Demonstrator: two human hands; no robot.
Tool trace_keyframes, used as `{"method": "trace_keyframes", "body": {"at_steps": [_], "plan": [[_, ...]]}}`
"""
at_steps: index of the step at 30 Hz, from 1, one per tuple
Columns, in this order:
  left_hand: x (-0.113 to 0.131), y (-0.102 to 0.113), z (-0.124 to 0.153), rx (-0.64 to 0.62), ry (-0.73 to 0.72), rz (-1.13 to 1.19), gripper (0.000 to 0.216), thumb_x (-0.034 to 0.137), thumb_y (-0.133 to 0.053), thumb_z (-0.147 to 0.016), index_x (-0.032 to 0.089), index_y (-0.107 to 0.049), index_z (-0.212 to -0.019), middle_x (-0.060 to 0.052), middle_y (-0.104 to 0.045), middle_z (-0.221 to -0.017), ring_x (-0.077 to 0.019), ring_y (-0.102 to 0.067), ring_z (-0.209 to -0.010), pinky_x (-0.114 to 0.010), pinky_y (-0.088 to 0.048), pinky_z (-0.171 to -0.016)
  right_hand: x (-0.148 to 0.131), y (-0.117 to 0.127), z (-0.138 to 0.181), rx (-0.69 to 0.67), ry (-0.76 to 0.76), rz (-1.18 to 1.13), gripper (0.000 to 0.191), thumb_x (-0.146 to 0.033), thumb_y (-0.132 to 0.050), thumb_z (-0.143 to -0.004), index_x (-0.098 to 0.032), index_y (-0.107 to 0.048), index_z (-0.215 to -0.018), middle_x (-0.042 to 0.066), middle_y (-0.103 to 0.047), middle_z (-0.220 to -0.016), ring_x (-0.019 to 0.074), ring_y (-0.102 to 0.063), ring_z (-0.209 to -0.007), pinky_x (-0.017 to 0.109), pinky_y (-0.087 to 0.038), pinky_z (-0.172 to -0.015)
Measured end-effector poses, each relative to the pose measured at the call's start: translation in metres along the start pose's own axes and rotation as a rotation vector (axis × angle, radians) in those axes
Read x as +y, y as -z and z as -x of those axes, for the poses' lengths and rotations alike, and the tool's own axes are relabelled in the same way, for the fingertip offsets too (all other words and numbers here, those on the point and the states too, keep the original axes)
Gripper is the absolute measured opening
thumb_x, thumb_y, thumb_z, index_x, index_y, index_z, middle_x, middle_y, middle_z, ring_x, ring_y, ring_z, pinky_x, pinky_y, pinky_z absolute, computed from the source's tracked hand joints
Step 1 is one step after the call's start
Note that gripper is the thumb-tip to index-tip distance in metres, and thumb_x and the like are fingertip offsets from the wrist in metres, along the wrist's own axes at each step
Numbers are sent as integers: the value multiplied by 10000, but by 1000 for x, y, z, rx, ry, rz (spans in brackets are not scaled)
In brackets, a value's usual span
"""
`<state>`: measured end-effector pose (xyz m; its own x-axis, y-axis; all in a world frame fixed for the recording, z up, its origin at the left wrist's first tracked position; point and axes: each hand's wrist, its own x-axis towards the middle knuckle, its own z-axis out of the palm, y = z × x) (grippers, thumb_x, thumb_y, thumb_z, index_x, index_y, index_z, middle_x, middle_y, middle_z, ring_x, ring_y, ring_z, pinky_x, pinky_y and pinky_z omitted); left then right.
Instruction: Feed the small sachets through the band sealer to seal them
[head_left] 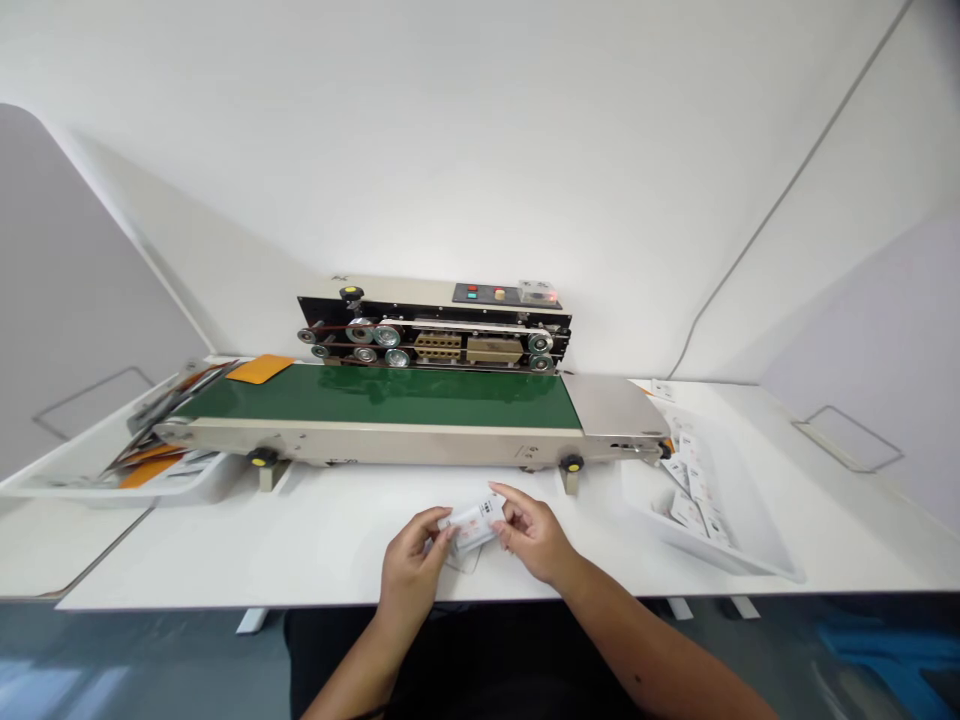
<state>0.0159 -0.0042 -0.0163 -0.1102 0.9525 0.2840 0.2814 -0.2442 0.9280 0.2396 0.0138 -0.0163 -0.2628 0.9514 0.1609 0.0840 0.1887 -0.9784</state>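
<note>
Between my two hands is a small white printed packet (pixel 472 522), held just above the table's front part. My left hand (pixel 414 555) pinches its left end between thumb and fingers. At the right end, my right hand (pixel 536 535) grips a corner with the thumb below and the index finger stretched along the top. Partly hidden beneath the packet, a pale flat piece shows near the table's edge; I cannot make out what it is. Behind my hands stands a band sealing machine (pixel 435 335) with a green conveyor belt (pixel 450 398).
An orange pouch (pixel 261 369) lies on the belt's left end. A white bin (pixel 202 484) at left holds orange and silver pouches. Another white bin (pixel 757 555) at right holds several white printed packets (pixel 697 480). The machine's metal end plate (pixel 619 405) reaches toward the right bin.
</note>
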Motion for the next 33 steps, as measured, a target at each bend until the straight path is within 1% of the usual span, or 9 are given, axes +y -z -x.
{"method": "trace_keyframes", "body": {"at_steps": [2, 5, 13, 16, 18, 21, 25, 29, 33], "plan": [[0, 0, 0, -1, 30, 38, 285, 445, -706, -874, 194, -743, -1005, -35, -744, -806, -196, -708, -721, -291, -607, -669, -1, 1, 1, -39, 20, 41, 535, -381, -688, -911, -245, -601, -1421, -49, -502, -748, 102, -519, -585, 255, -478, -590], [0, -1, 0, -6, 62, 94, 301, 465, -706, -871, 193, -719, -998, -22, -715, -764, -192, -702, -698, -280, -596, -633, -4, 1, 2, -81, 56, 91, 404, -337, -686, -906, -227, -665, -1294, -59, -495, -684, 100, -481, -564, 247, -444, -573], [-4, -3, -1, -54, 126, 182, 341, 501, -732, -865, 196, -666, -1002, 8, -655, -722, -154, -640, -591, -244, -534, -509, 2, 1, 0, 21, 97, 13, 235, -372, -688, -917, -222, -644, -1092, -46, -536, -691, 121, -528, -597, 253, -466, -583], [-3, -5, -2, -42, 158, 228, 359, 524, -723, -865, 205, -621, -993, 4, -684, -736, -155, -654, -579, -249, -543, -502, 5, 1, -3, 85, 96, -93, 281, -408, -708, -908, -231, -601, -1099, -42, -561, -719, 119, -545, -603, 249, -493, -585], [-1, -5, -3, 0, 159, 278, 369, 529, -719, -865, 211, -586, -996, 12, -692, -710, -161, -675, -583, -264, -575, -553, 6, 0, -5, 116, 92, -199, 412, -446, -760, -862, -239, -578, -1168, -16, -607, -798, 129, -574, -636, 240, -500, -550], [3, -4, -5, -9, 161, 314, 389, 517, -738, -849, 214, -570, -1025, 13, -711, -698, -182, -716, -630, -294, -608, -638, 6, -4, -8, 52, 35, -270, 588, -457, -851, -764, -233, -603, -1247, 36, -655, -925, 156, -618, -707, 229, -504, -506], [7, -1, -3, -186, 120, 188, 310, 472, -736, -861, 201, -617, -953, -35, -754, -784, -211, -753, -742, -303, -614, -693, -5, -5, -8, -17, 29, -167, 262, -433, -787, -842, -186, -743, -918, 39, -651, -874, 149, -616, -717, 249, -533, -567], [11, 0, -1, -322, 33, 136, 280, 422, -698, -905, 205, -637, -1071, -106, -794, -1030, -264, -769, -997, -389, -619, -909, -39, 23, -16, 167, 76, -162, 298, -478, -795, -817, -188, -726, -811, 46, -683, -831, 157, -624, -692, 265, -549, -569], [10, -1, 0, -327, 16, 176, 294, 419, -650, -951, 207, -606, -1150, -134, -788, -1096, -275, -760, -1056, -433, -610, -965, -92, 85, -42, 375, 22, -162, 366, -534, -785, -811, -193, -676, -890, 10, -669, -716, 104, -554, -501, 216, -470, -452]]}}
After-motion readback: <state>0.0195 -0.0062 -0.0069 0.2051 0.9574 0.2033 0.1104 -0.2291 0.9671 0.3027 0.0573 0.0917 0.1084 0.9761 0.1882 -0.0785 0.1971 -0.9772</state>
